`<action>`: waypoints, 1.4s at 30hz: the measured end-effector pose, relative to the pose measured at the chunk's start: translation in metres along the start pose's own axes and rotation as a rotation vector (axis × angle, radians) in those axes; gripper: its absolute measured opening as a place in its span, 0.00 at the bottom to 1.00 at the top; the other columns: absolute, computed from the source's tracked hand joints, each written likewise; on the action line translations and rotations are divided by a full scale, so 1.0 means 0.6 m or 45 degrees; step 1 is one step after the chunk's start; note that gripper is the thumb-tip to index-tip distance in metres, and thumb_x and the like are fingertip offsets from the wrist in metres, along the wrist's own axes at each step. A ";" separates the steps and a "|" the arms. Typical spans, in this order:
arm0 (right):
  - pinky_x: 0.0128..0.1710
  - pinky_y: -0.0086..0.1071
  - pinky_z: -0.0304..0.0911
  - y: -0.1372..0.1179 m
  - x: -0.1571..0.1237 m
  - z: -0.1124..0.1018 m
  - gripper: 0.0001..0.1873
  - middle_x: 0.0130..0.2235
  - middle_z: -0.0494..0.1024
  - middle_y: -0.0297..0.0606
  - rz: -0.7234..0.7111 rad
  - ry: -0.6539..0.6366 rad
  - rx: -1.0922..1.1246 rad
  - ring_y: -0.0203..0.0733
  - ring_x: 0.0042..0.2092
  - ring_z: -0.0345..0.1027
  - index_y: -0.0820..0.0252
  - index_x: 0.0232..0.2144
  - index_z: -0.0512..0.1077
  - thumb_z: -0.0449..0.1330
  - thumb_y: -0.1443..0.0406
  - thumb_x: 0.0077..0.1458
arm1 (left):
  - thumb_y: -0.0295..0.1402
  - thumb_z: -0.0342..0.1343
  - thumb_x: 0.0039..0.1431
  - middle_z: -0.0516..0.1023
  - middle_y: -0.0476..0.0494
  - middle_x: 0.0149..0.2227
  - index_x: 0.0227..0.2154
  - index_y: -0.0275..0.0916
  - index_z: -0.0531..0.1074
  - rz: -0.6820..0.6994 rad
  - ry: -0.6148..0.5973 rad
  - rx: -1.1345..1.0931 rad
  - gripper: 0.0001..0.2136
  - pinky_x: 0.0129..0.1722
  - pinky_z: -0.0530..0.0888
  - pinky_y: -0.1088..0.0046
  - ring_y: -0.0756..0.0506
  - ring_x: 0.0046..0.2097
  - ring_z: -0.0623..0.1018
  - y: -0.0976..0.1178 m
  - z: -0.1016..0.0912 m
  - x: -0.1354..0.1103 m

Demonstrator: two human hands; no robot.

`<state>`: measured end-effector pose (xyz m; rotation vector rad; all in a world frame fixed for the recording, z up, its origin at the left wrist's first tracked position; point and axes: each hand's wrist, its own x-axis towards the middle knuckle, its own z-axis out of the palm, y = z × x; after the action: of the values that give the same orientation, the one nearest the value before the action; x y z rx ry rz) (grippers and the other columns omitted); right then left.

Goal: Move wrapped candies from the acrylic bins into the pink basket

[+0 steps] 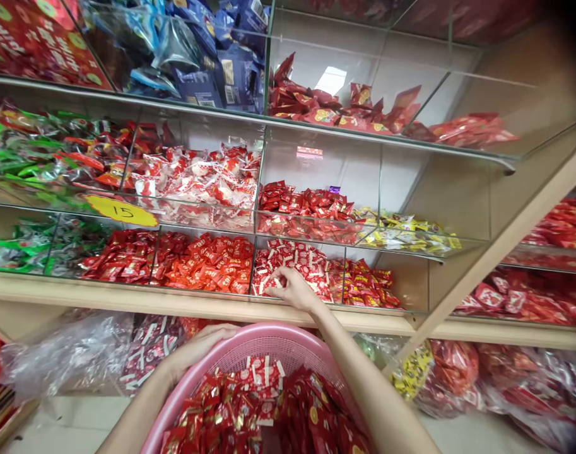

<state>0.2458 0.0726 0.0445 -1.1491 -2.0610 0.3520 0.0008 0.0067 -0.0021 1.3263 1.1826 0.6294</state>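
Basket of pink perforated round plastic (292, 353) is at bottom centre, in front of the pale wooden shelf edge (197, 304). Left hand (205, 347) lies over its left rim, fingers stretched along it; can't tell how firmly it grips, underside hidden. Right hand (292, 289) is over the lower-shelf bin of small red-and-white candy packets (311, 261), at its front edge, thumb and forefinger bent toward the pile; can't tell if they pinch a packet. Basket load: red-and-white wrapped packets (257, 375) at the back, glossy red-and-gold packets (216, 403) at left, dark red packets with orange print (311, 403) at right. Neighbours of the reached-into bin: bright orange-red packets (219, 261) to the left, red-and-yellow packets (368, 284) to the right, behind a clear divider. Yellow oval tag marked 15 (122, 210) hangs on the tier above, left side. Crumpled clear plastic bag (74, 353) sits under the shelf, left of the basket.
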 end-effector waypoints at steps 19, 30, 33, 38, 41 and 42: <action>0.30 0.28 0.58 -0.033 -0.025 -0.038 0.18 0.29 0.69 0.34 0.124 0.153 0.585 0.33 0.29 0.61 0.60 0.36 0.69 0.59 0.55 0.45 | 0.39 0.52 0.49 0.72 0.46 0.46 0.42 0.38 0.71 0.101 -0.120 -0.046 0.18 0.51 0.63 0.70 0.43 0.48 0.70 0.006 0.007 -0.002; 0.25 0.25 0.54 -0.065 -0.148 -0.018 0.13 0.26 0.68 0.30 0.174 -0.937 0.377 0.32 0.26 0.58 0.60 0.33 0.71 0.59 0.58 0.45 | 0.39 0.52 0.50 0.72 0.48 0.46 0.43 0.40 0.71 0.127 -0.153 -0.022 0.17 0.50 0.63 0.71 0.44 0.47 0.70 -0.003 0.005 0.010; 0.27 0.26 0.54 -0.052 -0.153 -0.002 0.11 0.28 0.69 0.31 0.181 -0.943 0.243 0.33 0.28 0.58 0.60 0.32 0.72 0.60 0.61 0.45 | 0.39 0.52 0.50 0.72 0.49 0.46 0.42 0.40 0.71 0.144 -0.132 0.008 0.17 0.51 0.62 0.72 0.45 0.48 0.69 -0.001 0.006 0.008; 0.27 0.26 0.56 -0.046 -0.151 0.017 0.12 0.28 0.71 0.31 0.165 -0.993 0.274 0.34 0.29 0.61 0.59 0.33 0.72 0.59 0.59 0.46 | 0.40 0.52 0.50 0.72 0.48 0.46 0.43 0.40 0.71 0.138 -0.132 0.007 0.17 0.51 0.62 0.71 0.44 0.48 0.70 -0.003 0.004 0.007; 0.30 0.27 0.58 -0.044 -0.155 0.030 0.12 0.31 0.73 0.32 0.158 -1.016 0.280 0.35 0.31 0.63 0.57 0.35 0.72 0.59 0.60 0.46 | 0.40 0.52 0.50 0.72 0.48 0.47 0.43 0.39 0.71 0.144 -0.137 0.009 0.18 0.51 0.62 0.71 0.44 0.48 0.69 -0.005 0.003 0.008; 0.30 0.28 0.58 -0.044 -0.156 0.034 0.12 0.32 0.73 0.33 0.162 -1.011 0.254 0.36 0.32 0.63 0.57 0.35 0.72 0.59 0.61 0.46 | 0.40 0.52 0.50 0.72 0.48 0.47 0.43 0.39 0.71 0.145 -0.131 0.009 0.18 0.51 0.62 0.71 0.44 0.48 0.70 -0.005 0.003 0.008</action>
<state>0.2457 -0.0167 0.0011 -1.1204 -2.5273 1.2054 0.0034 0.0098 -0.0067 1.4228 1.0323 0.6309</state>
